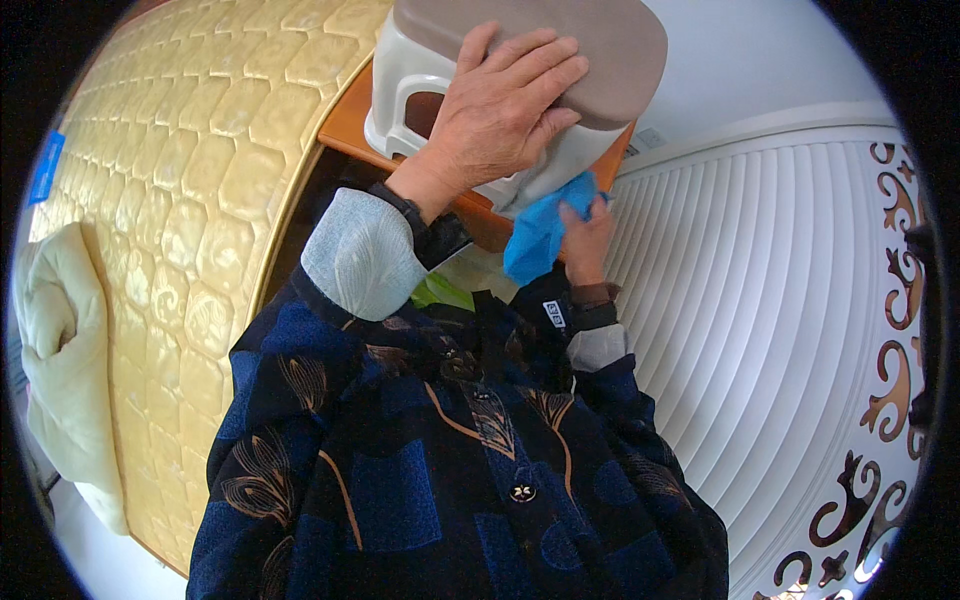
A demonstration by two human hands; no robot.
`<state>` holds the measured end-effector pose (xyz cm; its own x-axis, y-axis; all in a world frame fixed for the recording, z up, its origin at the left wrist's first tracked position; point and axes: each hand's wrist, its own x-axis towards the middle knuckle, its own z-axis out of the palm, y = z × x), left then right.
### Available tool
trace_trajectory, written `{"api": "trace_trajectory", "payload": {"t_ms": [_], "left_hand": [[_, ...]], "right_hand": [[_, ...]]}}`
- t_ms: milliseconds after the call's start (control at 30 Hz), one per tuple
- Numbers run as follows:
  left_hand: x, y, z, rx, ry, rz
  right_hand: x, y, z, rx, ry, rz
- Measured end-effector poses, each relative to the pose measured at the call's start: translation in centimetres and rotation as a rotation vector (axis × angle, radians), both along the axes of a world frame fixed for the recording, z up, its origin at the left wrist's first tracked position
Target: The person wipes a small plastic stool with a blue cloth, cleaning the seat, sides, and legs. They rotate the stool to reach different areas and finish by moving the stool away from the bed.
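Observation:
A plastic step stool (600, 60) with a brown top and white legs stands on an orange-brown wooden cabinet (349, 124). My left hand (510, 112) lies palm down across the stool's top edge, its fingers spread a little. Lower and to the right, my right hand (589, 236) grips a blue cloth (536, 236). The cloth's upper part meets the lower white side of the stool. Part of the stool's near side is hidden behind my left hand and wrist.
On the left stretches a gold quilted mattress (202, 165), with a folded pale blanket (64, 375) along its outer edge. A white ribbed panel (712, 300) with cut-out scrollwork fills the right side. Something light green (442, 292) shows below the cabinet top.

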<state>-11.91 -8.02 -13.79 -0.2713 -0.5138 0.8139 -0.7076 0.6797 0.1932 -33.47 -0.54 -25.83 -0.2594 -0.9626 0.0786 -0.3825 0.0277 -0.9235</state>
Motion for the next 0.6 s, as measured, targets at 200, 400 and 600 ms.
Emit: {"api": "trace_trajectory", "payload": {"t_ms": [200,400,600], "left_hand": [[0.0,0.1,0.2,0.002,-0.022,0.004],[0.3,0.2,0.5,0.023,-0.007,-0.041],[0.2,0.2,0.8,0.027,0.012,-0.053]], "right_hand": [[0.8,-1.1,2.3,-0.211,0.248,-0.012],[0.3,0.7,0.5,-0.147,0.444,0.098],[-1.8,-1.6,0.3,-0.284,0.806,0.123]]}}
